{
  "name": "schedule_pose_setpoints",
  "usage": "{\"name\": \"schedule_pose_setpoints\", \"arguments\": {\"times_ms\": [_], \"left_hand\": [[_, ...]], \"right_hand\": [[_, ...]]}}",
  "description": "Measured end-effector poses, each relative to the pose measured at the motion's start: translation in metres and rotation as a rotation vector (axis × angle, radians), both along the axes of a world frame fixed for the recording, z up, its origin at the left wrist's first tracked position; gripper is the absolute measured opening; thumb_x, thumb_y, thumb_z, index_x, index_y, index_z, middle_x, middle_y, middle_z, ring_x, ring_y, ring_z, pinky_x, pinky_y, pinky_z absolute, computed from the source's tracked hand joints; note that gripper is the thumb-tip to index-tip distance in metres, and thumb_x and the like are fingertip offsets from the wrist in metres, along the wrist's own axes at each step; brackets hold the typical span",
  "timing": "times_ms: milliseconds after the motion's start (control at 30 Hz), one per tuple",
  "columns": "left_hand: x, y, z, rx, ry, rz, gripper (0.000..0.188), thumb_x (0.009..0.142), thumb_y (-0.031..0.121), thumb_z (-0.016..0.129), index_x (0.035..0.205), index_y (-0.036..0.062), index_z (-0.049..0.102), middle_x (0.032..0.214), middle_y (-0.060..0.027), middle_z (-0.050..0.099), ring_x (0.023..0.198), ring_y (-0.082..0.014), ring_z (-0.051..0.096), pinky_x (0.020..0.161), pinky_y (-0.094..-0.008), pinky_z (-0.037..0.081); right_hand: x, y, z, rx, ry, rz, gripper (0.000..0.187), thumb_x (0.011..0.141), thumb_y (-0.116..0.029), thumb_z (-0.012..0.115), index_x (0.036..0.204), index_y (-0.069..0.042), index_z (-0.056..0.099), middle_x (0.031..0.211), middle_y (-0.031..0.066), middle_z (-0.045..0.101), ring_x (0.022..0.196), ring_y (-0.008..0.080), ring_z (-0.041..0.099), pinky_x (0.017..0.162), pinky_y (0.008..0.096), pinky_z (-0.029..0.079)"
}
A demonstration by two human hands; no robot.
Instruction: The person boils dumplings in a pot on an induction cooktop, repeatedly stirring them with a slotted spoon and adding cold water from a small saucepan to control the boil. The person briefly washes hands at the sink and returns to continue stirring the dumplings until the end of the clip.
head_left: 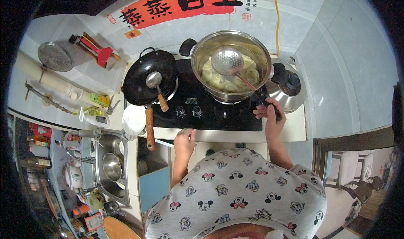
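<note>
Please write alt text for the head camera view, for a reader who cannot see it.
The right hand holds a skimmer over dumplings in a steel pot on a black stove. The left hand rests at the counter edge. A black wok holding a ladle sits left.

We see a silvery steel pot (230,66) holding pale yellowish dumplings (219,80), and over them a grey perforated skimmer (227,61) with a reddish-brown and black handle. Our black wok (148,78) has a light wooden handle, and a steel ladle (154,80) lies in it. The hob (210,108) is glossy black, and the worktop (294,129) is cream. Our shirt (240,197) is pale grey, patterned with cartoon mice and ducks. On the white tiles hangs a red banner (176,3) with black characters.
</note>
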State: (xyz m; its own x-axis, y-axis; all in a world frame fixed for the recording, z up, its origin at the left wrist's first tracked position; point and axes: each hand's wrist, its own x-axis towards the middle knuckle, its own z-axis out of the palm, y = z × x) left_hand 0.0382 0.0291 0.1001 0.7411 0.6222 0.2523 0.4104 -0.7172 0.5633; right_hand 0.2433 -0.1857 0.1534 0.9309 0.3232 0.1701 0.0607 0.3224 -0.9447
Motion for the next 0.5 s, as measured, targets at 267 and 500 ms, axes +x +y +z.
{"name": "schedule_pose_setpoints", "arguments": {"times_ms": [267,500], "left_hand": [[0.005,-0.003,-0.001,0.01,0.007,-0.042,0.02,0.084,0.019,0.06,0.08,0.0003,0.065,0.075,-0.0162,0.062,0.065,-0.0333,0.06,0.06,-0.0389,0.047],[0.012,0.003,-0.012,-0.067,0.073,-0.023,0.018,0.082,0.018,0.063,0.086,0.0002,0.065,0.079,-0.0164,0.063,0.067,-0.031,0.062,0.061,-0.0375,0.048]], "right_hand": [[-0.012,0.0,-0.036,-0.01,-0.294,0.057,0.028,0.095,-0.014,0.043,0.118,0.003,0.045,0.099,0.0188,0.06,0.082,0.0238,0.064,0.064,0.0311,0.053],[-0.01,0.001,-0.051,-0.142,-0.5,0.04,0.026,0.09,-0.003,0.048,0.116,0.002,0.047,0.104,0.0181,0.056,0.084,0.0215,0.062,0.064,0.0278,0.053]]}}
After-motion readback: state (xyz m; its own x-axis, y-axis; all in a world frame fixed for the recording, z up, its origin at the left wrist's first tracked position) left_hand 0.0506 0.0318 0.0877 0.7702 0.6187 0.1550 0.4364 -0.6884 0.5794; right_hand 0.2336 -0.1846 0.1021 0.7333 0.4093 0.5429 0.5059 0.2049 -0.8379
